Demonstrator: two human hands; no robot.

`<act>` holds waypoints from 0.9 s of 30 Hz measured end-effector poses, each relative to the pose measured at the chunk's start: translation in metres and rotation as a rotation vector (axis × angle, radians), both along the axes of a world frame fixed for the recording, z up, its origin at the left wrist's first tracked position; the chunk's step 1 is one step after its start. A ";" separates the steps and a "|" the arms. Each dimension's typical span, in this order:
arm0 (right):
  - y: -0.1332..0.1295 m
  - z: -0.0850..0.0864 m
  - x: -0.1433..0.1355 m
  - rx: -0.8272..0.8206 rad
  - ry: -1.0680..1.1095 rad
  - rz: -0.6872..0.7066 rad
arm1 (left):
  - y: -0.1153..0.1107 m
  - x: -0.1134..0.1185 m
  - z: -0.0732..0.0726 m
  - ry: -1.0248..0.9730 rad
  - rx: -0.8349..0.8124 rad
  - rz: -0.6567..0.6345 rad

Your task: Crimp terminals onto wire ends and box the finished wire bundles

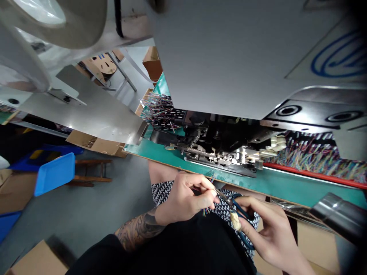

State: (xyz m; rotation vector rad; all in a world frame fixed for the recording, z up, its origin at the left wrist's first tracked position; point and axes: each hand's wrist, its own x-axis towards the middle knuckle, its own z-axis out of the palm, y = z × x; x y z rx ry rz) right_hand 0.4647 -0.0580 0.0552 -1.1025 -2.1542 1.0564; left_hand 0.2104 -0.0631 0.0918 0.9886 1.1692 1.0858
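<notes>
My left hand (pixel 190 196) is closed, fingertips pinched around a small bundle of thin coloured wires (pixel 205 211) whose ends stick out above and below the fingers. My right hand (pixel 266 229) holds a pair of scissors (pixel 243 238) with dark blue handles. Pale tape (pixel 235 221) is wrapped on or beside one handle. The scissor blades reach to my left fingertips, at the wires; whether they touch the wires is hidden. Both hands are above my lap, just in front of the green table edge.
A metal machine mechanism (pixel 220 156) stands on the green table (pixel 160 154), under a big grey housing (pixel 229 57). Wire bundles (pixel 312 156) lie behind a red rail (pixel 315 175), and more wires (pixel 160 110) at the back left. A blue stool (pixel 56 173) and cardboard boxes (pixel 37 259) are at left.
</notes>
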 end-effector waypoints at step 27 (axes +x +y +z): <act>-0.004 -0.014 -0.012 -0.463 0.380 -0.050 | 0.001 0.000 -0.003 -0.043 0.000 -0.030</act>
